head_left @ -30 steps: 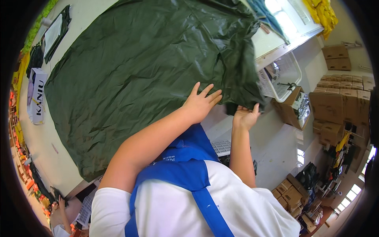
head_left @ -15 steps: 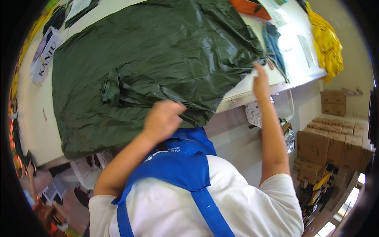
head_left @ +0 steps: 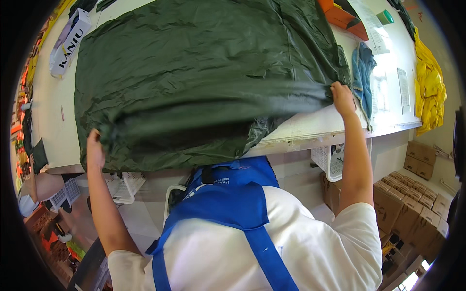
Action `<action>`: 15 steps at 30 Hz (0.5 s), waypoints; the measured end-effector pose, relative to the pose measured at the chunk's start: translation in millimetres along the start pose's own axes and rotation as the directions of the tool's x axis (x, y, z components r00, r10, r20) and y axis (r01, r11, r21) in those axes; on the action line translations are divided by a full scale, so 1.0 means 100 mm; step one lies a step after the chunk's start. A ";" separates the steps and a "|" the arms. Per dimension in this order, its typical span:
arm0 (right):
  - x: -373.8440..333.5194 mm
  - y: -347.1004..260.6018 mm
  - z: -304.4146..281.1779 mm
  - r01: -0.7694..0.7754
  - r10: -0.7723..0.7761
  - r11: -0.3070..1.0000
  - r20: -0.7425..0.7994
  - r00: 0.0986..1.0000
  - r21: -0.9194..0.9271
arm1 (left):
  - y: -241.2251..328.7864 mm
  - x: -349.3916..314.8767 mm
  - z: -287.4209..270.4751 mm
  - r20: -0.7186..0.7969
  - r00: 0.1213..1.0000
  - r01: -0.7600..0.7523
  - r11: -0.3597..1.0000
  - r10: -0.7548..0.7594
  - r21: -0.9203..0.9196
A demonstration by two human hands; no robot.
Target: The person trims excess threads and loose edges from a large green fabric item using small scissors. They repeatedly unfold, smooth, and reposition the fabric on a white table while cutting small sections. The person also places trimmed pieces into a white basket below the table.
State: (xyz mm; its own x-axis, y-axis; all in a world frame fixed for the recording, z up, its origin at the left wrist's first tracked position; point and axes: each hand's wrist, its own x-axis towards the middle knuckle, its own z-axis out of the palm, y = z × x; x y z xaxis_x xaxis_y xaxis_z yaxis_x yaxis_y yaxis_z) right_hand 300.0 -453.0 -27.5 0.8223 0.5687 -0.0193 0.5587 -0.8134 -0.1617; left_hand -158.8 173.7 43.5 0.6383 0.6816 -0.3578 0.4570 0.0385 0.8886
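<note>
A large dark green waterproof fabric piece [head_left: 194, 58], shiny and creased, is spread over the white table [head_left: 51, 128]. It looks like a garment, though its full shape does not show. My right hand [head_left: 342, 98] grips its edge at the right side. At the lower left, my left hand [head_left: 95, 148] is closed on a bunched end of the same fabric. Between the two hands a long fold is stretched across, blurred by motion. The near edge of the fabric hangs over the table's front, close to my blue apron [head_left: 218, 203].
A blue cloth [head_left: 362, 72] and an orange box [head_left: 344, 19] lie right of the fabric. Yellow fabric [head_left: 429, 87] hangs off the table's right end. A white box [head_left: 70, 42] stands far left. Below are white baskets [head_left: 335, 162]; cartons [head_left: 420, 218] are stacked right. Another person's arm [head_left: 33, 177] shows left.
My left hand has moved left from the fabric's near middle to its lower left and grips there. The crumpled part between my hands is now drawn out into a long fold.
</note>
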 end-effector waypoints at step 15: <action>-1.11 -2.89 0.15 0.086 -0.119 0.951 0.093 0.988 0.298 | 0.14 -0.04 0.36 0.064 0.978 -0.183 0.960 0.200 -0.213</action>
State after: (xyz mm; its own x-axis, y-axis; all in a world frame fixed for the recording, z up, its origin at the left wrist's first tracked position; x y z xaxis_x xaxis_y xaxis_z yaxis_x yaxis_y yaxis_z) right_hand 45.7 -279.2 6.2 0.7363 0.6704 -0.0918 0.5700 -0.6876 -0.4497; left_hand -132.7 145.8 47.0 0.7550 0.6276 -0.1901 0.1902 0.0679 0.9794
